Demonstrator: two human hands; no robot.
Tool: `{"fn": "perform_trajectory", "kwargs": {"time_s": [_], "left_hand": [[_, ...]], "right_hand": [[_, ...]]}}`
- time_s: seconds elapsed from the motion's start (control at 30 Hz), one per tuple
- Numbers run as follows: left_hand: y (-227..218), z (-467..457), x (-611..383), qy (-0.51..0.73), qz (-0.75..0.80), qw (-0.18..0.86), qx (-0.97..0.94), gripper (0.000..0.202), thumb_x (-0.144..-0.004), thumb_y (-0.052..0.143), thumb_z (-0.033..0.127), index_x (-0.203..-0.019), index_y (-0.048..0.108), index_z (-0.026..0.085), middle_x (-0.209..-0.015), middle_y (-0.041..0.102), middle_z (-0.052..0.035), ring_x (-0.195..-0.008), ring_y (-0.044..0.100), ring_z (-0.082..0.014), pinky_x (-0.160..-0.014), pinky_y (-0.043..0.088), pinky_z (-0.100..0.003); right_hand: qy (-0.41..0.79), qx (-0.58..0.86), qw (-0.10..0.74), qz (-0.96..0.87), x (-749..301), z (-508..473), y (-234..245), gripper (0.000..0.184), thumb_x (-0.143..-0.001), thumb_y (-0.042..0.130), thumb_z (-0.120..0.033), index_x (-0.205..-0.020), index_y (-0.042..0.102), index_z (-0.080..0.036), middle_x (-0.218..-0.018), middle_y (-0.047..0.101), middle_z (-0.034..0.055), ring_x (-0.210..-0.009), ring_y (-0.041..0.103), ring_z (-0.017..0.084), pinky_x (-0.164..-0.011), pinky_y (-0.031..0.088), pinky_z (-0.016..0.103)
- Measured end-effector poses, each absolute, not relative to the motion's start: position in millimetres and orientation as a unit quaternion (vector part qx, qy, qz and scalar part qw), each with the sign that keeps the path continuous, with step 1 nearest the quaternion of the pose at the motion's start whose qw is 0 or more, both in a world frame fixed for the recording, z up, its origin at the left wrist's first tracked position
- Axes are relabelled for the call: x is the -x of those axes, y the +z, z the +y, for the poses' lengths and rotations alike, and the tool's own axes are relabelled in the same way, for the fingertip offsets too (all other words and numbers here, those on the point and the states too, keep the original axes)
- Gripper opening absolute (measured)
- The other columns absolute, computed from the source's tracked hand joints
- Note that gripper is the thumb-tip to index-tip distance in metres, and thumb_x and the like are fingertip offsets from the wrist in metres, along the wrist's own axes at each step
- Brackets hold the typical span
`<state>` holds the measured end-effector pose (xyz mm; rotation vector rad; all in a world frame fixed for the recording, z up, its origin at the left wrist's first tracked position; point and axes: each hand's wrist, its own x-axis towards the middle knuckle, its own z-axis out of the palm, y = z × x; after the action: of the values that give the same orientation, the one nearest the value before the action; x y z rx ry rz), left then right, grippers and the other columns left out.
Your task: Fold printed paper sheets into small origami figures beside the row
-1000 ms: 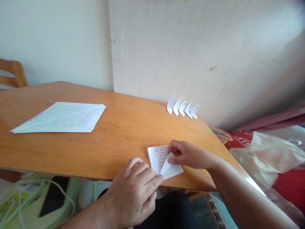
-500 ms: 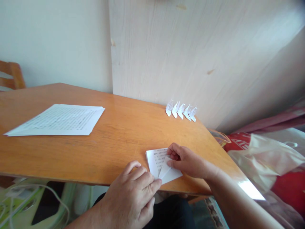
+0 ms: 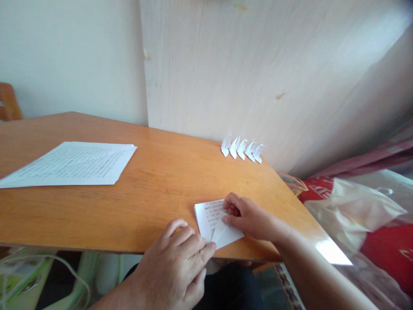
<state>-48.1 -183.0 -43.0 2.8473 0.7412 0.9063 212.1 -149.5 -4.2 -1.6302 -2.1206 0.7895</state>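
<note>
Both hands are working a small printed paper (image 3: 209, 217) lying at the near edge of the tabletop (image 3: 161, 189): the left hand (image 3: 180, 267) is pinning its lower corner with a fingertip, while the right hand (image 3: 248, 217) is pinching a folded flap, fingers curled narrow

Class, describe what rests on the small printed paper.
On the small printed paper, the right hand pins a folded flap; the left hand touches the near corner. Print beneath is hidden.

A lived-in home room is suggested by a wooden table (image 3: 155, 189), pale board wall (image 3: 258, 77) and stuffed plastic bags (image 3: 355, 211).
</note>
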Motion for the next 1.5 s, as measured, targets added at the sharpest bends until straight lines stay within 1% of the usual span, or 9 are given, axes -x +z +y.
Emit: {"fn": "perform_trajectory", "kwargs": {"time_s": [0.27, 0.47, 0.57, 0.67, 0.77, 0.9, 1.07, 1.33, 1.5], "left_hand": [[-45, -185, 47, 0.286, 0.252, 0.033, -0.924, 0.040, -0.087, 0.057, 0.019, -0.126, 0.064, 0.025, -0.096, 0.067, -0.0032, -0.090, 0.055, -0.0241, -0.094, 0.038, -0.049], [-45, -184, 49, 0.277, 0.245, 0.032, -0.929, 0.040, -0.088, 0.057, 0.020, -0.127, 0.063, 0.025, -0.098, 0.068, -0.0033, -0.091, 0.057, -0.0242, -0.097, 0.036, -0.051], [-43, -183, 49, 0.278, 0.243, 0.035, -0.929, 0.038, -0.088, 0.057, 0.021, -0.126, 0.064, 0.025, -0.096, 0.068, -0.0031, -0.090, 0.057, -0.0237, -0.097, 0.037, -0.050], [-41, -183, 49, 0.278, 0.243, 0.037, -0.929, 0.038, -0.089, 0.056, 0.021, -0.126, 0.063, 0.026, -0.097, 0.069, -0.0029, -0.090, 0.058, -0.0235, -0.096, 0.037, -0.050], [-40, -183, 49, 0.267, 0.248, 0.041, -0.930, 0.039, -0.088, 0.057, 0.021, -0.127, 0.063, 0.026, -0.103, 0.069, -0.0030, -0.092, 0.058, -0.0236, -0.096, 0.037, -0.050], [-39, -183, 48, 0.262, 0.255, 0.036, -0.930, 0.039, -0.088, 0.059, 0.022, -0.127, 0.063, 0.027, -0.120, 0.068, -0.0029, -0.099, 0.058, -0.0242, -0.100, 0.035, -0.050], [-38, -184, 49, 0.261, 0.240, 0.031, -0.935, 0.040, -0.089, 0.058, 0.022, -0.129, 0.061, 0.027, -0.132, 0.066, 0.0016, -0.101, 0.057, -0.0236, -0.101, 0.034, -0.050], [-34, -185, 47, 0.246, 0.251, 0.040, -0.935, 0.041, -0.088, 0.059, 0.024, -0.129, 0.061, 0.028, -0.128, 0.068, 0.0020, -0.098, 0.058, -0.0237, -0.096, 0.034, -0.049], [-36, -185, 46, 0.252, 0.255, 0.041, -0.933, 0.040, -0.088, 0.060, 0.025, -0.128, 0.061, 0.028, -0.127, 0.069, 0.0034, -0.099, 0.057, -0.0234, -0.096, 0.034, -0.049]], "right_hand": [[0.292, 0.573, 0.193, -0.741, -215, -148, -10, 0.015, -0.083, 0.065, -0.022, -0.091, 0.052, -0.022, -0.079, 0.056, -0.0029, -0.066, 0.052, 0.012, -0.056, 0.041, 0.024], [0.306, 0.547, 0.212, -0.749, -216, -148, -10, 0.010, -0.085, 0.064, -0.022, -0.089, 0.055, -0.020, -0.079, 0.057, -0.0024, -0.068, 0.052, 0.012, -0.059, 0.042, 0.024], [0.312, 0.533, 0.212, -0.757, -216, -147, -9, 0.005, -0.085, 0.063, -0.018, -0.087, 0.058, -0.020, -0.079, 0.057, -0.0022, -0.068, 0.053, 0.011, -0.059, 0.043, 0.023], [0.312, 0.528, 0.211, -0.762, -216, -147, -8, 0.005, -0.084, 0.062, -0.015, -0.086, 0.061, -0.020, -0.080, 0.058, -0.0018, -0.069, 0.054, 0.012, -0.060, 0.043, 0.023], [0.305, 0.532, 0.208, -0.762, -216, -148, -8, 0.006, -0.084, 0.063, -0.015, -0.087, 0.062, -0.020, -0.081, 0.060, -0.0013, -0.071, 0.055, 0.012, -0.061, 0.044, 0.023], [0.278, 0.535, 0.203, -0.771, -216, -149, -9, 0.003, -0.085, 0.063, -0.016, -0.087, 0.063, -0.019, -0.081, 0.060, -0.0010, -0.070, 0.055, 0.012, -0.062, 0.043, 0.024], [0.255, 0.536, 0.205, -0.778, -216, -151, -11, 0.002, -0.088, 0.062, -0.018, -0.088, 0.063, -0.020, -0.083, 0.060, -0.0003, -0.071, 0.056, 0.012, -0.063, 0.043, 0.024], [0.221, 0.553, 0.219, -0.773, -213, -159, -14, 0.001, -0.090, 0.062, -0.021, -0.090, 0.063, -0.021, -0.089, 0.060, 0.0007, -0.077, 0.057, 0.013, -0.069, 0.045, 0.026], [0.221, 0.556, 0.226, -0.768, -210, -164, -12, 0.006, -0.093, 0.060, -0.020, -0.091, 0.066, -0.022, -0.092, 0.061, 0.0020, -0.081, 0.059, 0.014, -0.074, 0.047, 0.026]]}}
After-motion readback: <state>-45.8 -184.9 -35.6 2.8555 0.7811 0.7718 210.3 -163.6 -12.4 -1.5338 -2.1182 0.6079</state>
